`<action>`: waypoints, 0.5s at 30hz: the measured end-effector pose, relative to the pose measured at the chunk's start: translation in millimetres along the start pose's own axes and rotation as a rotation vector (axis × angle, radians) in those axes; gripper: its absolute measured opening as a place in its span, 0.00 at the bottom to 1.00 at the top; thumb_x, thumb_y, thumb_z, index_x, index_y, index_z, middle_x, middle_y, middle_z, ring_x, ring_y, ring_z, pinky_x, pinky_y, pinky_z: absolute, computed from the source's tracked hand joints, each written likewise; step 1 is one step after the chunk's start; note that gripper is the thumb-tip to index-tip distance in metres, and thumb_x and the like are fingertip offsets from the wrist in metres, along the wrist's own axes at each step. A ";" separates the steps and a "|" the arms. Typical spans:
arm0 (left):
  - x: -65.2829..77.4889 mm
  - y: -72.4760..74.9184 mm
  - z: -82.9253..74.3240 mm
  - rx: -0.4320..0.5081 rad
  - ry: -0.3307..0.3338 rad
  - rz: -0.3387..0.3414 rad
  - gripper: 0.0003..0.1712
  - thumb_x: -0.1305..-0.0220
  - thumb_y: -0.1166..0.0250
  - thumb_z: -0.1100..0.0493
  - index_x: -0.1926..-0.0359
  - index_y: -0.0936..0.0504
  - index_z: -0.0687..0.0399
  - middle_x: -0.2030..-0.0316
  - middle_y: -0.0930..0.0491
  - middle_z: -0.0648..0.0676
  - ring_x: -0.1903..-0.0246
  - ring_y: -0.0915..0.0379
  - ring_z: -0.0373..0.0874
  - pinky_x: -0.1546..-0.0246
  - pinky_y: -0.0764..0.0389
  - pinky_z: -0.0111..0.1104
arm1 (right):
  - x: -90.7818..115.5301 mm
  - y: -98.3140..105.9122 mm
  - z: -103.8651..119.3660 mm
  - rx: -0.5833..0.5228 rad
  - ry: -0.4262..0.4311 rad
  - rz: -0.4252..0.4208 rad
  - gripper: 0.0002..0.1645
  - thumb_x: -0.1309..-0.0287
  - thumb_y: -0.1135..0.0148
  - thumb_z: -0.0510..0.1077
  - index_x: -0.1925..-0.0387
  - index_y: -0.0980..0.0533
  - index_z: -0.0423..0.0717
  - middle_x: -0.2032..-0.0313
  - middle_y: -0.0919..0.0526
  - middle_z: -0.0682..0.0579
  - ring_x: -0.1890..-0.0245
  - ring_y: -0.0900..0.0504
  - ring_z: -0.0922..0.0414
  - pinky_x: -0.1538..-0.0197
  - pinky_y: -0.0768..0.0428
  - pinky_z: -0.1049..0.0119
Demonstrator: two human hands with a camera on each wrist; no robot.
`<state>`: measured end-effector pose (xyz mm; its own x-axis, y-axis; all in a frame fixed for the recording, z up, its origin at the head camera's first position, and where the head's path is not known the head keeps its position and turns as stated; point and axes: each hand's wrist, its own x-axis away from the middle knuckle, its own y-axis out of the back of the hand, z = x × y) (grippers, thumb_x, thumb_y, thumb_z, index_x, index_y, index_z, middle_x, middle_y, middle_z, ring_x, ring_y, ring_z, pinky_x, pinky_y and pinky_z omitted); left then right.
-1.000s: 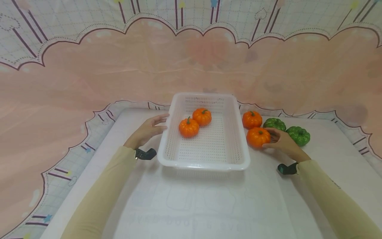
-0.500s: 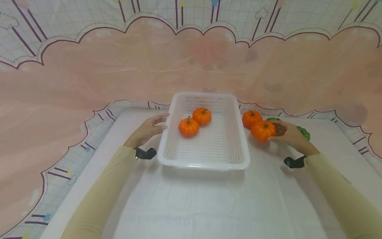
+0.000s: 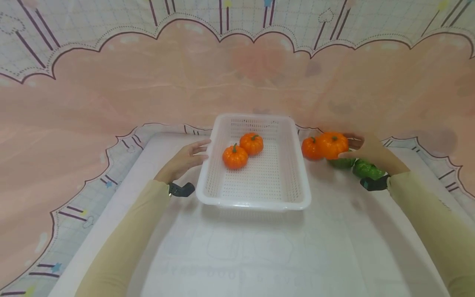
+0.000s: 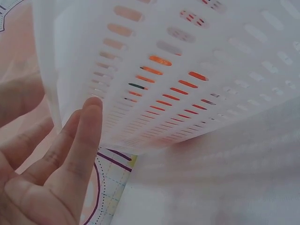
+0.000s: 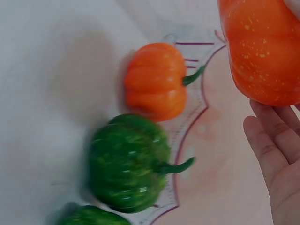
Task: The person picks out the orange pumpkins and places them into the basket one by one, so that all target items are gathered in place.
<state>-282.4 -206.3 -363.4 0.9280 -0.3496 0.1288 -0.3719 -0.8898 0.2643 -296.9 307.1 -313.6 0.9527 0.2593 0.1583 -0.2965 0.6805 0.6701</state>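
Observation:
My right hand (image 3: pixel 376 154) grips an orange pumpkin (image 3: pixel 333 145) between thumb and fingers, raised over the back right of the table. In the right wrist view, the held pumpkin (image 5: pixel 267 51) hangs clear above another orange pumpkin (image 5: pixel 157 82) and a green pumpkin (image 5: pixel 129 164). A second green pumpkin (image 3: pixel 367 169) lies partly behind my right hand. With extended fingers, my left hand (image 3: pixel 182 163) touches the left side of a white perforated basket (image 3: pixel 254 204). Inside the basket sit two orange pumpkins, one nearer (image 3: pixel 235 156) and one farther back (image 3: pixel 251 144).
The basket stands mid-table on a white tabletop (image 3: pixel 245 251). A patterned peach cloth (image 3: pixel 167 90) hangs behind the table and borders its sides. Dark wrist devices are on the left wrist (image 3: pixel 182 189) and the right wrist (image 3: pixel 375 183).
My right hand has lifted the orange pumpkin from the table and carried it up, back and slightly right. My left hand and the basket have stayed in place.

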 end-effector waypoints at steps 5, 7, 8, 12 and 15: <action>-0.7 0.8 0.8 0.007 0.004 0.000 0.39 0.36 0.41 0.61 0.28 0.47 0.52 0.31 0.43 0.62 0.34 0.41 0.60 0.33 0.38 0.52 | -1.6 2.2 15.3 0.049 0.020 -0.010 0.52 0.50 0.30 0.54 0.30 0.47 0.43 0.31 0.42 0.40 0.33 0.39 0.39 0.36 0.34 0.41; -0.9 1.2 1.4 0.011 0.007 -0.002 0.38 0.36 0.41 0.61 0.28 0.47 0.53 0.31 0.43 0.62 0.34 0.41 0.60 0.33 0.38 0.52 | -3.7 1.6 20.9 0.057 0.036 -0.012 0.51 0.51 0.30 0.54 0.31 0.45 0.45 0.31 0.40 0.41 0.33 0.38 0.39 0.37 0.33 0.42; -0.9 1.3 1.7 0.010 0.006 -0.001 0.38 0.36 0.41 0.61 0.28 0.47 0.53 0.31 0.43 0.62 0.34 0.42 0.60 0.33 0.38 0.52 | -4.7 1.1 24.0 0.058 0.046 -0.010 0.50 0.51 0.30 0.53 0.31 0.44 0.45 0.31 0.40 0.41 0.33 0.38 0.40 0.37 0.32 0.42; -1.1 1.3 2.5 0.007 0.014 -0.010 0.38 0.36 0.40 0.60 0.28 0.46 0.52 0.30 0.43 0.61 0.33 0.42 0.59 0.33 0.38 0.52 | -10.0 -2.1 37.2 0.058 0.132 -0.002 0.46 0.49 0.31 0.48 0.32 0.42 0.44 0.33 0.37 0.42 0.34 0.36 0.40 0.38 0.31 0.46; -1.6 0.9 3.3 0.017 0.018 -0.015 0.38 0.36 0.40 0.60 0.28 0.46 0.50 0.30 0.44 0.60 0.32 0.44 0.58 0.33 0.38 0.51 | -13.9 -4.4 47.1 0.071 0.171 0.011 0.47 0.50 0.30 0.46 0.32 0.42 0.45 0.33 0.37 0.43 0.34 0.35 0.41 0.39 0.30 0.47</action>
<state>-284.1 -207.5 -366.5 0.9327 -0.3315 0.1420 -0.3578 -0.8997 0.2501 -305.7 268.2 -284.6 0.9225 0.3833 0.0447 -0.2961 0.6287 0.7191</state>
